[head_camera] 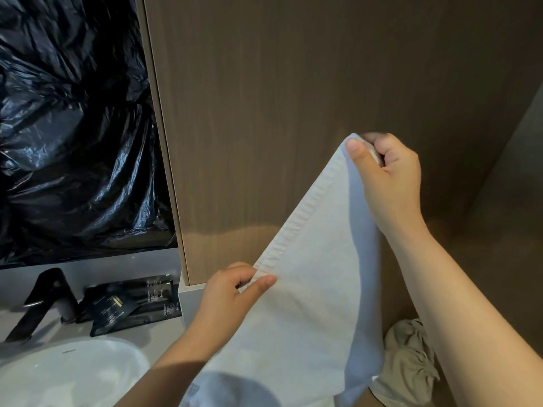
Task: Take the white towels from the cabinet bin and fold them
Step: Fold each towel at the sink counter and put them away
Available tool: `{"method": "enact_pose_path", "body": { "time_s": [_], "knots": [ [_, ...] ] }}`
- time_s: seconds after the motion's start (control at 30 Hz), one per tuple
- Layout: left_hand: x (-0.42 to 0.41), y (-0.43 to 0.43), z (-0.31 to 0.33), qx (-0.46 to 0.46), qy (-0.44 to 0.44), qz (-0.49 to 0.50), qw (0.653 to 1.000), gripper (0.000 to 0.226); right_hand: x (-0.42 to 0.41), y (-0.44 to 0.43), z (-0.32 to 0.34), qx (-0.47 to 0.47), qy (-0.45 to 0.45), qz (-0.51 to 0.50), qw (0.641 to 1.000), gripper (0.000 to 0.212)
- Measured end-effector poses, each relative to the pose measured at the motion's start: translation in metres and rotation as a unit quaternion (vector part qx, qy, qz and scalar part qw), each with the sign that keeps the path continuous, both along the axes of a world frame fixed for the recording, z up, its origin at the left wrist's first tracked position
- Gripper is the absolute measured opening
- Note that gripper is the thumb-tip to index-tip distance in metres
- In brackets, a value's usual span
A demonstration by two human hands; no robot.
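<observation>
Because the frame cuts off the lower part of the white towel (308,304), its full length cannot be seen, and the right arm (470,304) hides part of a crumpled pale cloth (411,356) low down (whether it lies in a bin is unclear). The towel hangs in front of the brown cabinet panel (293,113), its stitched hem slanting taut between the hands. The right hand (388,171) pinches the upper corner; the left hand (232,292) pinches the hem lower down, above the sink (73,374).

Head-worn view, facing forward and down, close to towel (308,304)
</observation>
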State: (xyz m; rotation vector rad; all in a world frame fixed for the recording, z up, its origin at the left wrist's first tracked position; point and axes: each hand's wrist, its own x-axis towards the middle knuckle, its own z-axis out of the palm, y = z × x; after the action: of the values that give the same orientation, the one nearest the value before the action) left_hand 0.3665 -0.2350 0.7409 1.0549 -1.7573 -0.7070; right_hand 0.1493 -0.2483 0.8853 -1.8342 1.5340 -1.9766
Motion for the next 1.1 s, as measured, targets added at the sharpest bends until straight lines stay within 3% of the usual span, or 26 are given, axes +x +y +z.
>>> {"method": "enact_pose_path", "body": {
  "time_s": [0.1, 0.2, 0.43, 0.57, 0.7, 0.87, 1.1],
  "knots": [
    [0.005, -0.004, 0.010, -0.001, 0.006, 0.007, 1.000, 0.032, -0.002, 0.002, 0.005, -0.002, -0.003, -0.015, 1.000, 0.012],
    [0.007, -0.011, 0.025, -0.031, -0.016, 0.029, 0.999, 0.038, -0.005, 0.002, 0.017, -0.015, -0.002, -0.037, 0.999, 0.015],
    [0.026, -0.032, 0.113, -0.124, 0.031, 0.059, 0.990, 0.041, -0.016, 0.006, 0.054, -0.114, -0.027, -0.076, 0.990, 0.026],
    [0.044, -0.033, 0.149, -0.118, -0.057, 0.030, 0.991, 0.026, -0.025, 0.004, 0.042, -0.105, -0.057, -0.081, 0.990, 0.027],
    [0.048, -0.035, 0.108, -0.015, -0.099, 0.006, 0.995, 0.010, -0.022, 0.002, 0.006, -0.043, -0.079, -0.077, 0.993, 0.023],
    [0.039, -0.033, 0.027, 0.028, -0.159, 0.007, 0.987, 0.021, -0.009, 0.000, -0.044, 0.022, -0.070, -0.071, 0.995, 0.017],
    [0.031, -0.018, -0.027, 0.051, -0.110, 0.015, 0.992, 0.013, -0.011, 0.000, -0.055, 0.027, -0.048, -0.075, 0.996, 0.015]
  ]
}}
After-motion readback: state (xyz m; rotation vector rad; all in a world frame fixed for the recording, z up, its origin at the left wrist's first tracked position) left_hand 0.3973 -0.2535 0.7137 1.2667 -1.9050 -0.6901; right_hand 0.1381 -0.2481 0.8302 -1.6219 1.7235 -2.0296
